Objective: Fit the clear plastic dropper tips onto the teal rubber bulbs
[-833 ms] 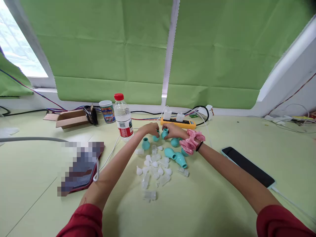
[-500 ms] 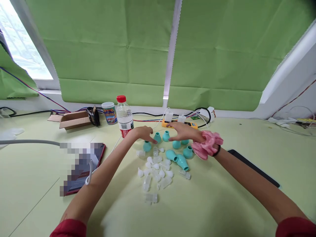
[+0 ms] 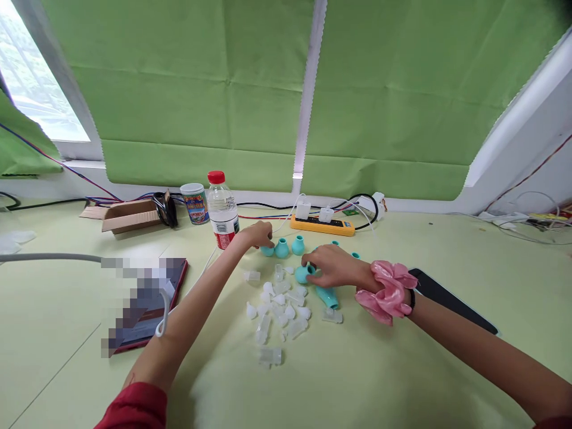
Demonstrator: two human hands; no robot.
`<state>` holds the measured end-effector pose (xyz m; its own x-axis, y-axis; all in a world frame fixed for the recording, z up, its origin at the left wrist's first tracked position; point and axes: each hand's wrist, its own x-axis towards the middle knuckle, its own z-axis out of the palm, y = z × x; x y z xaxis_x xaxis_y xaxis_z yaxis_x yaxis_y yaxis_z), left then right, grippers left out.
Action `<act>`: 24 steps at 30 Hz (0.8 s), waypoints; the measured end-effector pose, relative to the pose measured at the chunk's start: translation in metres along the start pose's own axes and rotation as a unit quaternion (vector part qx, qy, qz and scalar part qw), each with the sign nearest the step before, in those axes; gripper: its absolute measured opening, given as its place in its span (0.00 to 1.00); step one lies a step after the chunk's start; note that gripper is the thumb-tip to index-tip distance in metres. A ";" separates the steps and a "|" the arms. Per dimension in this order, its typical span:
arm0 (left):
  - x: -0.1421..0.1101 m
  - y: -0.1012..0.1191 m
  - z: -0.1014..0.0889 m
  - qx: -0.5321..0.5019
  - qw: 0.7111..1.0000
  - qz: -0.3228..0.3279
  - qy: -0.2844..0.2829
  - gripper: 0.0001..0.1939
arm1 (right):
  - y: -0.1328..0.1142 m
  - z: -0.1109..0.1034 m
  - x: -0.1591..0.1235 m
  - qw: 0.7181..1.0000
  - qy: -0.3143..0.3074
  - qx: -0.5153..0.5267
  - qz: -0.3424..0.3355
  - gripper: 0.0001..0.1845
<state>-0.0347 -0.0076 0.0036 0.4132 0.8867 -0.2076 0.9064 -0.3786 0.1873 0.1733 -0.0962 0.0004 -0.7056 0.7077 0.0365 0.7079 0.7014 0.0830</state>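
Note:
My left hand [image 3: 259,235] is closed on a turquoise squeeze bulb [image 3: 267,251] at the left end of a short row. Beside it stand two more bulbs with open necks up, one [image 3: 282,248] near and another [image 3: 298,245] to its right. My right hand [image 3: 331,266] has its fingers around a further turquoise bulb [image 3: 304,274], its neck pointing right. Below that hand a curved bulb [image 3: 328,297] lies on its side. Other bulbs behind the right hand are partly hidden. Small white plastic nozzles [image 3: 279,299] and clear plastic pieces [image 3: 263,329] lie scattered nearer me.
A red-capped bottle [image 3: 223,214], a can [image 3: 195,205] and an open cardboard box [image 3: 134,218] stand at the back left. A tablet [image 3: 152,316] lies left, a dark flat device [image 3: 451,301] right. Behind the bulbs is an orange power strip [image 3: 322,226] with cables.
My left hand has closed on the leftmost bulb, which has shifted back in line with its neighbours. My right hand has come nearer me and closed on a bulb that was lying down.

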 end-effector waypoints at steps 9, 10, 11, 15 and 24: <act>0.004 -0.001 -0.002 0.007 1.000 -0.011 -0.011 0.22 | 0.066 -0.022 0.030 0.979 0.071 0.023 0.190 0.14; 0.003 -0.001 -0.002 0.009 1.000 -0.009 -0.014 0.22 | 0.073 -0.018 0.035 0.978 0.058 0.023 0.200 0.15; 0.003 -0.001 -0.003 0.011 1.000 -0.007 -0.017 0.22 | 0.079 -0.013 0.039 0.977 0.047 0.024 0.206 0.15; 0.002 -0.004 -0.002 0.025 1.000 0.002 -0.017 0.21 | 0.087 0.007 0.051 0.981 0.007 0.046 0.186 0.14; -0.015 0.009 -0.002 0.061 0.993 0.058 0.087 0.28 | 0.073 -0.009 0.037 0.983 0.041 0.046 0.170 0.24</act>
<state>-0.0325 -0.0235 0.0105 0.5031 0.8640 -0.0210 0.8623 -0.5002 0.0794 0.1988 -0.0199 0.0170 -0.4246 0.8964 0.1270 0.9010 0.4322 -0.0385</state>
